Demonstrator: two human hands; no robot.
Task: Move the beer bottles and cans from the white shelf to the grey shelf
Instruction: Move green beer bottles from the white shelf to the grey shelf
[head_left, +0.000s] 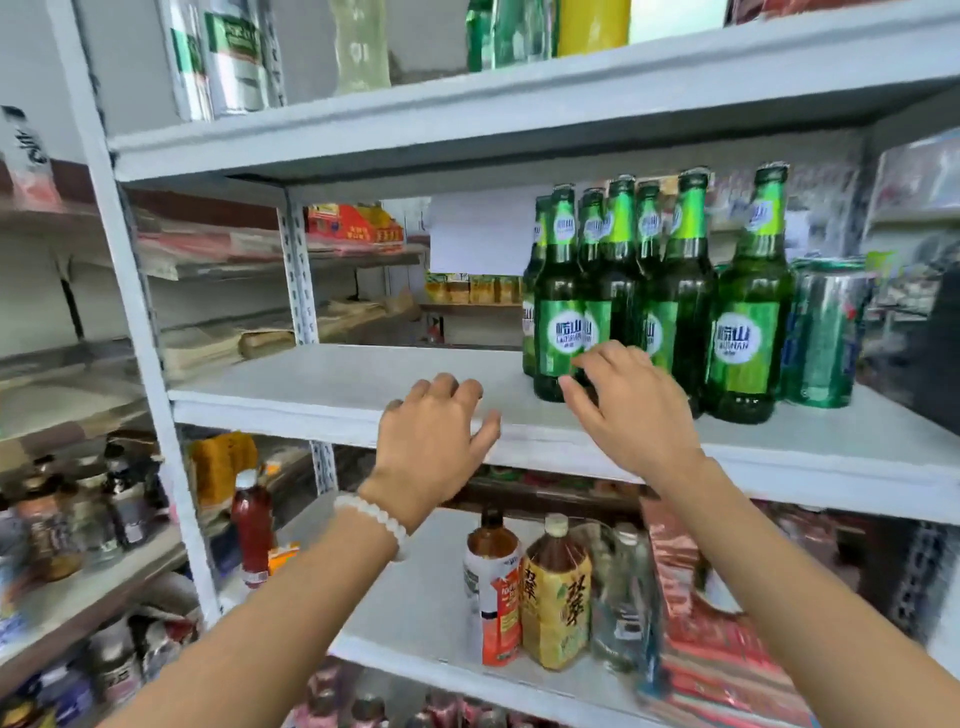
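White shelf (322, 384) boards are filling the view, with blurred goods lying on racks behind; the left hand (431, 441) is hovering at the shelf's front edge, fingers relaxed and holding nothing; the right hand (631, 402) is spreading open fingers just before the nearest of the green beer bottles (558, 312); a green can (823, 332) is standing beside them, rightmost.

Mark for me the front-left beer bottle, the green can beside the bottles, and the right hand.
front-left beer bottle (558, 332): head view, on its green body label.
green can (823, 338): head view, on its side wall, right of the bottles.
right hand (631, 410): head view, on the back of the hand.
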